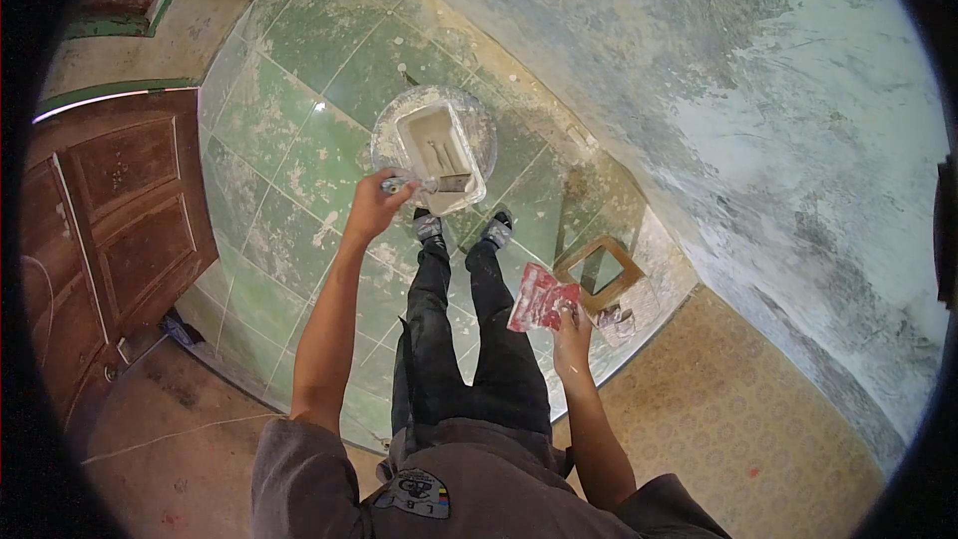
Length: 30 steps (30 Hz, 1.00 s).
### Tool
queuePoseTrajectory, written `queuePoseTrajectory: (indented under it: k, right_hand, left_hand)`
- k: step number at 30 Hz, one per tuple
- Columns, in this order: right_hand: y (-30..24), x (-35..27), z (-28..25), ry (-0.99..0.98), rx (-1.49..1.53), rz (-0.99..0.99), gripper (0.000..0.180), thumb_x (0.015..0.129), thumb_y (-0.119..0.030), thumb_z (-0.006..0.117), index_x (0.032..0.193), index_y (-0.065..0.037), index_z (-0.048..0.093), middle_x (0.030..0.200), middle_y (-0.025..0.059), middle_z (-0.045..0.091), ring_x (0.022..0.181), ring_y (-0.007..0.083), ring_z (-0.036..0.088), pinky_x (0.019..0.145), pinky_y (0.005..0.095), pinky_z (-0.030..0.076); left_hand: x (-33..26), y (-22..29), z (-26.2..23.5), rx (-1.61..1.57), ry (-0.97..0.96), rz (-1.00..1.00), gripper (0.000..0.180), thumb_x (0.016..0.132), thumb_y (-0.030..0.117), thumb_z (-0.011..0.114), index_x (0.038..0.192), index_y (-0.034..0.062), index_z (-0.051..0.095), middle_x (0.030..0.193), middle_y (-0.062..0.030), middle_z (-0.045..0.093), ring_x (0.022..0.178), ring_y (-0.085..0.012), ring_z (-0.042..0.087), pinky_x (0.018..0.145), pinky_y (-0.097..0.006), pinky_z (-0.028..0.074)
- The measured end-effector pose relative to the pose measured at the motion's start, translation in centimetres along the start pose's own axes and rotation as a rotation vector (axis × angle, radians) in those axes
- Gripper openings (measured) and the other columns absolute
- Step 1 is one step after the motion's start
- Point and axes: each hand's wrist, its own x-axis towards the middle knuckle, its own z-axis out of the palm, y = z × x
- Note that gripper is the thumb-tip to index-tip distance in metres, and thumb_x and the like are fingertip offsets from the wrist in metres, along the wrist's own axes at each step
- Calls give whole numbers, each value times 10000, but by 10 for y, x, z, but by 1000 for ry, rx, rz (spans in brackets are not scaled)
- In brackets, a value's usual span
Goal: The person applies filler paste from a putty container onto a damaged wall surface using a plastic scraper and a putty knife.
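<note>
My left hand (372, 208) is stretched out low and grips the handle of a small brush or scraper (431, 184) whose head rests over the rim of a rectangular pale tray (433, 140). That tray sits inside a round plaster-caked basin (481, 120) on the green tiled floor, just ahead of my shoes (462, 229). My right hand (572, 327) holds a red, white-smeared sheet like sandpaper (540, 297) at hip height, beside my right leg.
A scraped, patchy pale green wall (758, 140) curves along the right. A brown wooden door (110, 230) stands at left. A small wooden frame (599, 269) and a crumpled scrap (617, 319) lie by the wall foot. Patterned yellowish flooring (738, 419) lies at lower right.
</note>
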Motion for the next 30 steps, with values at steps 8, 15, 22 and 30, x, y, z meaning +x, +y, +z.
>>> queuePoseTrajectory:
  k: [8, 15, 22, 30]
  right_hand:
    - [-75, 19, 96, 21, 224, -3, 309, 1013, -147, 515, 1290, -9, 526, 1163, 74, 612, 980, 180, 635, 821, 361, 538]
    - [-132, -8, 134, -268, 429, 17, 236, 1012, -128, 497, 1195, 10, 557, 1089, 112, 643, 981, 223, 640, 822, 395, 543]
    - [-185, -58, 113, -298, 561, -70, 201, 1011, -109, 494, 1084, 31, 619, 1105, 118, 655, 994, 223, 635, 871, 385, 511]
    - [-258, -147, 88, -218, 586, -403, 222, 993, -177, 590, 1153, -23, 590, 989, 51, 662, 849, 135, 628, 730, 310, 509]
  left_hand:
    - [-63, 42, -35, -426, 27, -291, 255, 940, 129, 672, 1147, -13, 632, 884, -48, 667, 766, -99, 565, 700, -254, 458]
    - [-116, 98, -47, -494, -25, -38, 268, 908, -43, 649, 1168, -15, 590, 1282, -165, 616, 1175, -225, 596, 970, -323, 483]
    - [-149, 170, -86, -252, 5, 297, 272, 860, -105, 666, 1114, -17, 621, 1236, -199, 643, 1183, -284, 618, 948, -348, 515]
    - [-194, 248, -111, -317, 161, 359, 214, 908, -47, 645, 1111, -17, 584, 1075, -143, 673, 976, -190, 667, 783, -267, 541]
